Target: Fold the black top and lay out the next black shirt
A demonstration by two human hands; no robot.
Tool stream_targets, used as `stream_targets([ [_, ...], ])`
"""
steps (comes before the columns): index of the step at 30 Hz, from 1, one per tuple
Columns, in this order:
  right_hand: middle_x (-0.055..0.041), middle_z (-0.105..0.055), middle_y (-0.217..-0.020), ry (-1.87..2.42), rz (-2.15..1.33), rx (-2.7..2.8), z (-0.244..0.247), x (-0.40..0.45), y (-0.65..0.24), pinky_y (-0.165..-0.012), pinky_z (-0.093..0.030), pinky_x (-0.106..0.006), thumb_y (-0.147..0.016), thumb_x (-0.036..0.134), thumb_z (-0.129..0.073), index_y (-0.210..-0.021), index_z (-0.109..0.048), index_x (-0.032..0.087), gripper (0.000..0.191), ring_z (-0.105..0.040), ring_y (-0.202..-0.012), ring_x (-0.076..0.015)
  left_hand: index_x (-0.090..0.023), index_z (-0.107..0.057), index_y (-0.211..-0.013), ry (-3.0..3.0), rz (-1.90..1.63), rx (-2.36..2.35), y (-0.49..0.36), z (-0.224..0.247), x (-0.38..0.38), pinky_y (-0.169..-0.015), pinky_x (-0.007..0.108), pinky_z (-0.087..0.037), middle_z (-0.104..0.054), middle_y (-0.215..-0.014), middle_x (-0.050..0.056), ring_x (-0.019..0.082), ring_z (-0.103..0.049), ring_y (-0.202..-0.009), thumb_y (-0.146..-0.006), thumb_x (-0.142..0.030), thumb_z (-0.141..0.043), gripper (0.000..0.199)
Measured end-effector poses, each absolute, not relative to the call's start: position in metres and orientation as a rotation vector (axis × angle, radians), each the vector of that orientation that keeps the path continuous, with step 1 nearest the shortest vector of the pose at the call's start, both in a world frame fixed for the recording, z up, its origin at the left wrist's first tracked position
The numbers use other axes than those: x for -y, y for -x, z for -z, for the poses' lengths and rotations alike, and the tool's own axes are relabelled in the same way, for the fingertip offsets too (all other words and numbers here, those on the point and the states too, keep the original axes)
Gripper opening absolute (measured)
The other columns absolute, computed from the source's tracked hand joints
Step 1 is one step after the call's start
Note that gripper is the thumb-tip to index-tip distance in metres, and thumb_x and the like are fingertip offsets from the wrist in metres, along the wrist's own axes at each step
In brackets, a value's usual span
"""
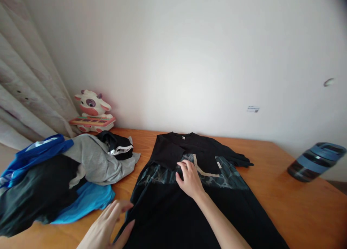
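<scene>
Here, black T-shirt, neck label unreadable, right hand fingers flat on it, left hand open.

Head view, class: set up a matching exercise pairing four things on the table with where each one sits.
Things:
1. black T-shirt
2. cow toy
3. striped bottle
4. pile of clothes

Places:
A. far left corner, by the curtain
B. on its side at the right edge
C. spread flat under both hands
D. heaped on the left

Pairs: 1-C, 2-A, 3-B, 4-D
</scene>
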State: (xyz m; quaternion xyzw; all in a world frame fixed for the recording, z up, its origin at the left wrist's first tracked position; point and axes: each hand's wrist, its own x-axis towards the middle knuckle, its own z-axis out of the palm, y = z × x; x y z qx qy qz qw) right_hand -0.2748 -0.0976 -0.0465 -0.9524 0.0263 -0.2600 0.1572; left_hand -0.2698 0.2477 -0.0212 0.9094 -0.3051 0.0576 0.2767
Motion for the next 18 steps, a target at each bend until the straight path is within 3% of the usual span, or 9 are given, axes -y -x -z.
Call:
stream_targets([
  [2,-0.016,-0.06,-0.13,2.71,0.737,-0.137,0.049,0.096,0.276,-0.1,-0.05,-0.047,-0.093,0.026,-0.057,-0.132,-0.058,0.016,0.041,-0.057,-0.122,-0.0307,-0.033,-0.062,-0.122,-2.405,-0.223,0.967,0.251,0.0,-0.205,-0.106,0.041,-0.052,-0.066,-0.133,0.007,0.027,-0.063,-0.124,-0.094,-0.049,-0.054,0.033],
  [5,-0.0173,-0.06,-0.138,2.722,0.676,-0.171,0.05,0.094,0.279,-0.107,-0.045,-0.051,-0.095,0.031,-0.054,-0.135,-0.058,0.016,0.043,-0.054,-0.131,-0.0323,-0.024,-0.058,-0.131,-2.384,-0.259,1.095,0.21,-0.005,-0.137,-0.115,0.046,-0.044,-0.055,-0.148,0.012,0.027,-0.05,-0.14,-0.1,-0.043,-0.043,0.039],
  [9,-0.0174,-0.057,-0.145,2.726,0.592,-0.184,0.046,0.091,0.283,-0.112,-0.041,-0.05,-0.095,0.032,-0.055,-0.133,-0.063,0.015,0.042,-0.051,-0.137,-0.0327,-0.009,-0.05,-0.142,-2.473,-0.28,1.159,0.148,0.012,-0.054,-0.121,0.047,-0.033,-0.047,-0.155,0.021,0.029,-0.037,-0.149,-0.102,-0.032,-0.034,0.049],
  [14,-0.0154,-0.058,-0.146,2.68,0.574,-0.212,0.041,0.092,0.283,-0.113,-0.041,-0.049,-0.093,0.031,-0.058,-0.131,-0.064,0.018,0.041,-0.051,-0.137,-0.0319,-0.015,-0.035,-0.157,-2.761,-0.133,1.093,0.089,0.032,0.0,-0.121,0.047,-0.029,-0.034,-0.164,0.016,0.031,-0.028,-0.153,-0.103,-0.042,-0.034,0.06],
  [18,-0.0144,-0.058,-0.147,2.647,0.556,-0.217,0.04,0.093,0.282,-0.112,-0.041,-0.05,-0.093,0.031,-0.057,-0.13,-0.064,0.019,0.04,-0.051,-0.137,-0.0317,-0.009,-0.039,-0.155,-2.903,-0.049,0.911,0.05,0.042,0.006,-0.12,0.05,-0.028,-0.035,-0.161,0.023,0.036,-0.032,-0.151,-0.101,-0.047,-0.035,0.066],
])
